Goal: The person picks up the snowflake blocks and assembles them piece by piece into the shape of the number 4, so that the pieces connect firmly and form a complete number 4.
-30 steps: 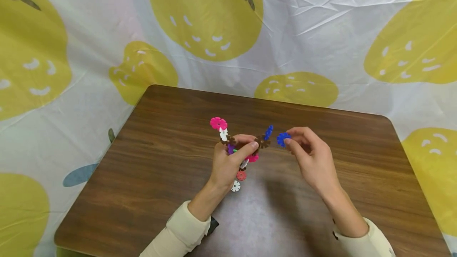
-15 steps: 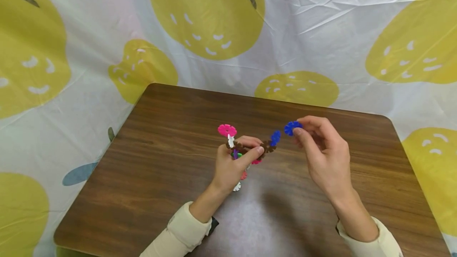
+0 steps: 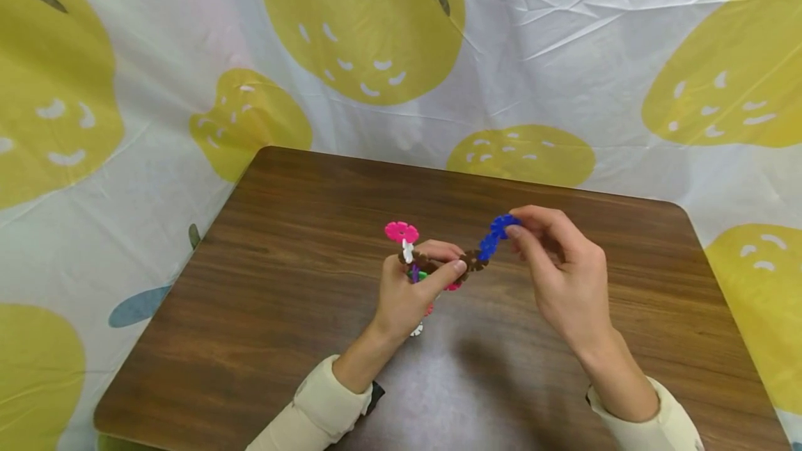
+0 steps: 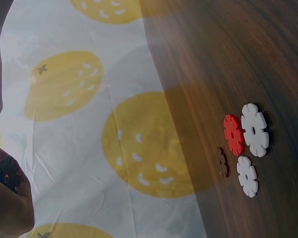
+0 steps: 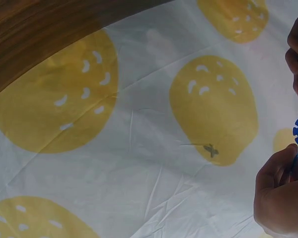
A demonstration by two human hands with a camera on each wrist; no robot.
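**Blue disc meets the chain above the tabletop**

The left hand (image 3: 410, 291) has its grip curled round a chain of interlocking plastic snowflake discs (image 3: 438, 263), topped by a pink one, held above the dark wooden tabletop (image 3: 282, 284). The right hand (image 3: 557, 277) pinches a blue notched plastic disc (image 3: 503, 223) at the chain's blue end disc. Loose white, red and brown discs (image 4: 243, 144) lie flat on the wood.

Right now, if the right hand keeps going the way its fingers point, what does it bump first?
Probably the toy chain in the left hand: the right hand pinches a blue disc beside the chain's end blue disc, seemingly touching.
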